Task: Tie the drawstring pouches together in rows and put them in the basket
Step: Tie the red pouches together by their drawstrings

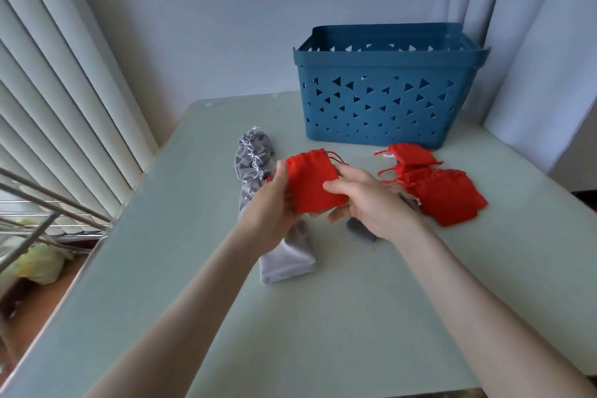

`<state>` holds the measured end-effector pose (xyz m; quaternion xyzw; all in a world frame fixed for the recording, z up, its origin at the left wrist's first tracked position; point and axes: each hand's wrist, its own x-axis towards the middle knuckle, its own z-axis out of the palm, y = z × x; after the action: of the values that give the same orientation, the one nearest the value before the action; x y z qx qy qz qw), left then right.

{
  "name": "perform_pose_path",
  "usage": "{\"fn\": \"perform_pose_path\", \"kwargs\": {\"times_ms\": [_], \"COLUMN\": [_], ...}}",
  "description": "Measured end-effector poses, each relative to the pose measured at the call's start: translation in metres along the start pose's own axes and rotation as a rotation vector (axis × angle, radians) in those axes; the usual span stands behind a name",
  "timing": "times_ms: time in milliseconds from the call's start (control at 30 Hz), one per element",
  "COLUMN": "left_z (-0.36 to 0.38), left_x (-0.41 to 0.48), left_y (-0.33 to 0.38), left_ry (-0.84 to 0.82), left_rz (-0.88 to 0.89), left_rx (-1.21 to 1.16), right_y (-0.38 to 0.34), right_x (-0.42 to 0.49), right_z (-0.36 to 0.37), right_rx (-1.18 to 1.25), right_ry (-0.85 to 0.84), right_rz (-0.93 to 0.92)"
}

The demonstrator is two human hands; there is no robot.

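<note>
- Left hand (274,200) and right hand (365,200), fingers pinching opposite edges of a small red fabric drawstring pouch (311,182), held above pale green table (323,317).
- Right: pile of red pouches (439,191).
- Left: row of tied grey pouches (258,191).
- Far: blue perforated plastic basket (387,97).

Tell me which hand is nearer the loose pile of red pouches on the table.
Right. The right hand sits just beside the red pile; the left hand is across the held red pouch, over the grey row.
</note>
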<state>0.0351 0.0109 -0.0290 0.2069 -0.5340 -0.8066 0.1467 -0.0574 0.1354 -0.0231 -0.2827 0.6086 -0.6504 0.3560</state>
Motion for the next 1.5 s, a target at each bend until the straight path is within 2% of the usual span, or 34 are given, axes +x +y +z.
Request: {"fn": "perform_pose_path", "kwargs": {"times_ms": [133, 267, 467, 633, 833, 1000, 1067, 1167, 1267, 1367, 1433, 1500], "left_z": [-0.016, -0.022, -0.02, -0.023, -0.022, -0.026, -0.028, -0.028, -0.025, -0.026, -0.023, -0.02], "left_x": [0.001, 0.001, 0.002, 0.002, 0.002, 0.003, 0.005, 0.003, -0.001, -0.007, -0.013, -0.016], "left_y": [-0.007, -0.017, -0.027, -0.029, -0.029, -0.027, -0.026, -0.024, -0.018, -0.01, -0.01, -0.015], "left_ry": [0.155, 0.18, 0.021, -0.041, -0.06, -0.031, -0.002, 0.024, 0.022, -0.088, -0.206, -0.257], "left_rz": [0.018, -0.005, -0.017, 0.002, 0.057, 0.113, 0.158, 0.164, 0.041, -0.206, -0.325, -0.344], "left_rx": [0.085, 0.019, 0.03, 0.046, 0.008, -0.087, -0.173, -0.163, -0.224, -0.339, -0.314, -0.173], "right_y": [0.015, 0.032, 0.043, 0.041, 0.038, 0.039, 0.039, 0.038, 0.03, 0.022, 0.023, 0.029], "right_x": [0.008, 0.018, 0.026, 0.024, 0.021, 0.02, 0.021, 0.022, 0.018, 0.011, 0.01, 0.011], "right_z": [0.008, 0.009, 0.003, 0.001, -0.002, -0.004, -0.011, -0.018, -0.018, -0.019, -0.018, -0.014], "right_rx": [0.1, 0.075, -0.065, 0.055, 0.021, 0.12, 0.167, 0.177, 0.161, 0.237, 0.215, 0.136], "right_ry": [-0.148, -0.132, 0.145, 0.209, 0.329, 0.322, 0.396, 0.479, 0.37, 0.044, -0.155, -0.249], "right_rz": [0.096, 0.184, 0.192, 0.05, -0.008, -0.006, -0.009, -0.029, -0.114, -0.144, -0.158, -0.203]}}
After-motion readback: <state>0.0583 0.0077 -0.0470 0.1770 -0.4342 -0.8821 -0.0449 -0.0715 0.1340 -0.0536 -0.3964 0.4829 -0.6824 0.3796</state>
